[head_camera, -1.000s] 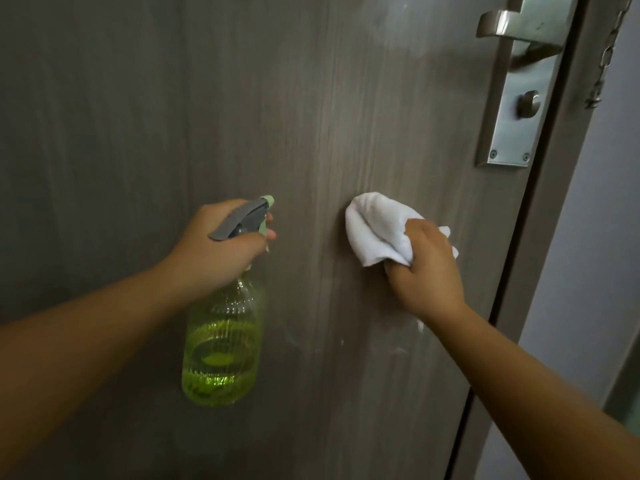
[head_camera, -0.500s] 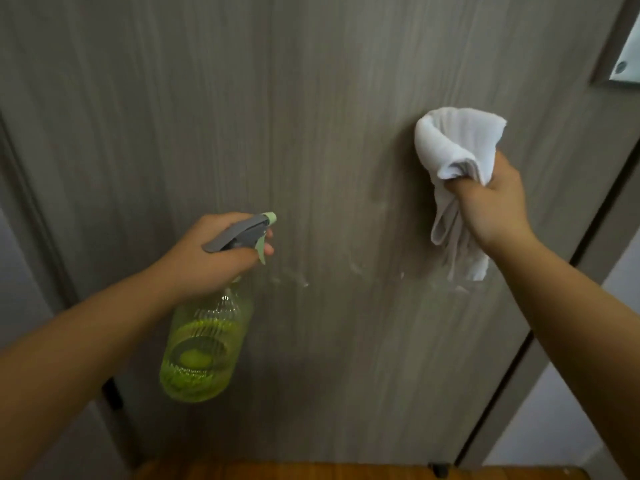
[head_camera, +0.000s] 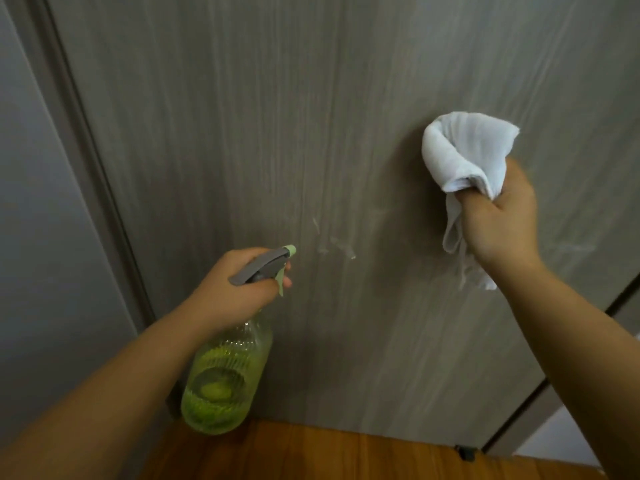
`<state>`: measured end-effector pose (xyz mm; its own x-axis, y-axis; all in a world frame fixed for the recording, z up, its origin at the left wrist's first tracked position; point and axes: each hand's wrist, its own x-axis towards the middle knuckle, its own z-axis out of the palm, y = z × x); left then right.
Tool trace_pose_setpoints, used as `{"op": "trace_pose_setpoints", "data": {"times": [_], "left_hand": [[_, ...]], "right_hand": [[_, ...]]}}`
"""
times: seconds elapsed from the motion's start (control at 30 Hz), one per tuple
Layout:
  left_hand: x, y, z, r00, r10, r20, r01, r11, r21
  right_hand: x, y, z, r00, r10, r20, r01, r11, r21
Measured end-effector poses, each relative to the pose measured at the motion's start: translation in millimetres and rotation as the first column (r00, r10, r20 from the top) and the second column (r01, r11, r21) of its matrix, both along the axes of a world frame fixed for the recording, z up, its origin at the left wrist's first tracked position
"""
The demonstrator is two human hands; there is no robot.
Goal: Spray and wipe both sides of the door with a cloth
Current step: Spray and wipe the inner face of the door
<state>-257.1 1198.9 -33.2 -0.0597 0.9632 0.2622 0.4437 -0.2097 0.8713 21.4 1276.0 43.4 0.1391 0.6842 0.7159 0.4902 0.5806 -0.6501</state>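
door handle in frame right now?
No, only the plain door panel shows, with the left hand holding the spray bottle and the right hand gripping the white cloth.

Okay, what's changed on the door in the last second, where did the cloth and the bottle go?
The right hand carried the white cloth up and to the right across the door, away from the spray bottle. The view tilted down, so the handle plate left the frame and the wooden floor appeared. Both grips are unchanged; the left hand kept the bottle.
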Motion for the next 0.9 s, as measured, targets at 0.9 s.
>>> {"op": "trace_pose_setpoints", "data": {"times": [0.9], "left_hand": [[-20.0,3.2,-29.6,0.983,0.142,0.119,-0.159,0.976,0.150]], "right_hand": [[-107.5,73.3,-120.4,0.721,-0.544,0.429,0.088,0.686,0.722]]}}
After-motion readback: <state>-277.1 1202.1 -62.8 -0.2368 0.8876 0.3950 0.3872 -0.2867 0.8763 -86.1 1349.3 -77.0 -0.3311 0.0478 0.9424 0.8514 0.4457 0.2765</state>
